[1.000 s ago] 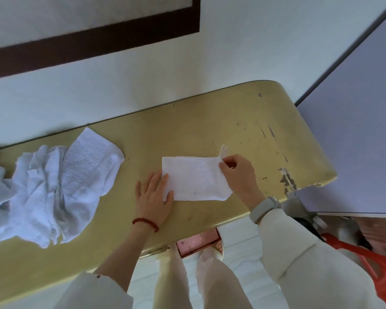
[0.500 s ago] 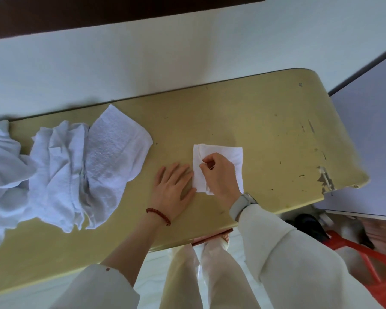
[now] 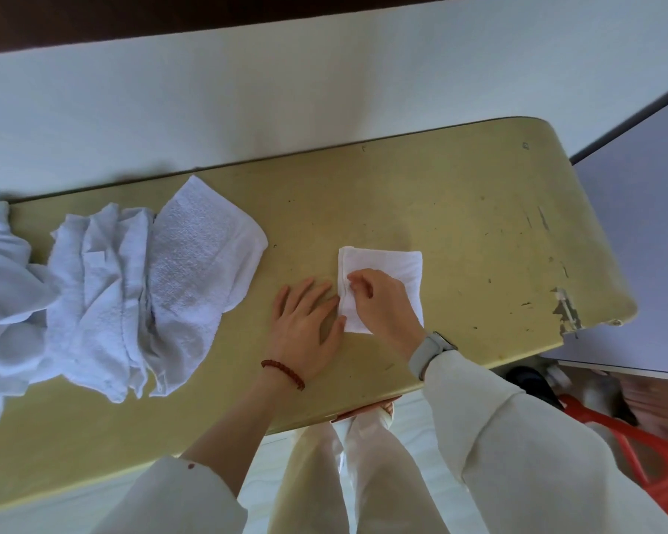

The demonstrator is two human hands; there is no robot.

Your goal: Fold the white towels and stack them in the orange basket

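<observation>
One folded towel [image 3: 394,264] on tabletop [image 3: 459,210], under right hand [image 3: 378,302], whose fingers [image 3: 357,281] pinch its left edge. Left hand [image 3: 305,329] flat, fingers relaxed, just left. Orange basket [image 3: 641,452] low, far right; right hand nearer.

You look down on a long yellow-green bench [image 3: 459,225] running across the middle of the frame, its right end rounded and its paint chipped [image 3: 565,312] near that end. Behind it stands a pale wall [image 3: 286,90] with a dark brown band [image 3: 170,13] along the top. A grey panel [image 3: 641,244] fills the right edge, pale floor [image 3: 278,483] the bottom.
</observation>
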